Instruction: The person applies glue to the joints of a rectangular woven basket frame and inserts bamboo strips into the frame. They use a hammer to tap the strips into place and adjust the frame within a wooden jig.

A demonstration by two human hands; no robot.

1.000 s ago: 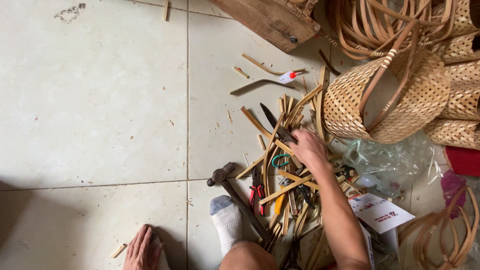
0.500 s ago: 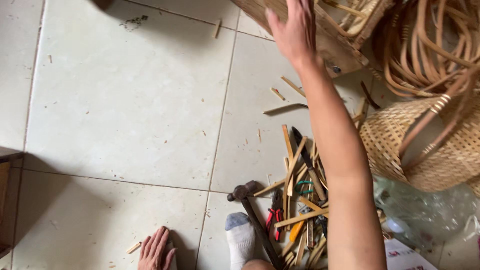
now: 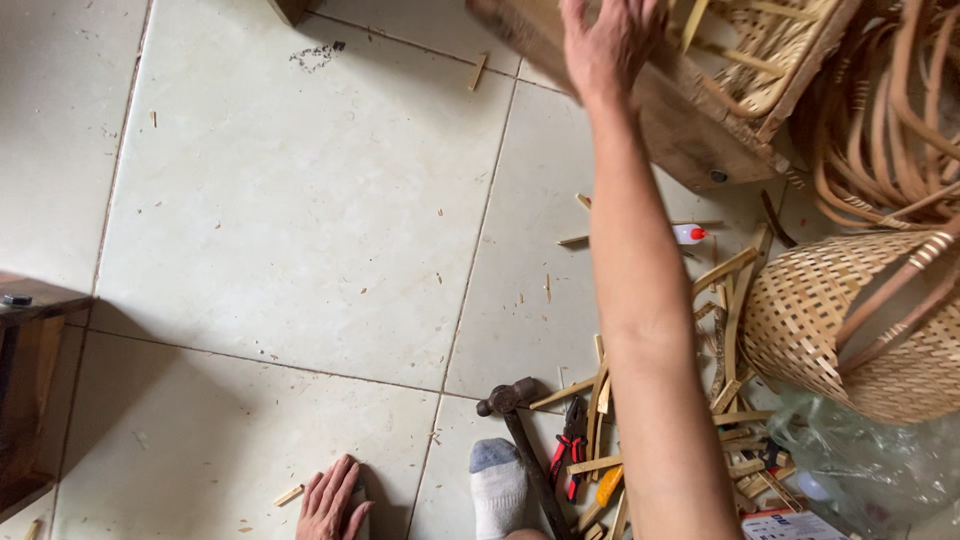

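My right hand (image 3: 610, 45) is stretched far forward to the top of the view and rests on a thick wooden board (image 3: 680, 125). Its fingertips are cut off by the frame edge, so its grip is unclear. A woven tray (image 3: 770, 50) lies on the board just right of the hand. My left hand (image 3: 328, 503) lies flat on the tiled floor at the bottom, fingers apart, holding nothing. Beside it is my foot in a white sock (image 3: 497, 490), next to a hammer (image 3: 520, 430) and red-handled pliers (image 3: 570, 450).
A round woven basket (image 3: 850, 320) sits at the right, with coiled rattan (image 3: 880, 140) behind it. Several bamboo strips (image 3: 735, 285) are scattered under my arm, with a small white bottle with a red cap (image 3: 690, 234). A clear plastic bag (image 3: 860, 460) is lower right, dark wooden furniture (image 3: 30, 380) at the left edge.
My right hand left the bamboo strip pile and reached forward to the wooden board. The view tilted up and left. My left hand stayed on the floor.
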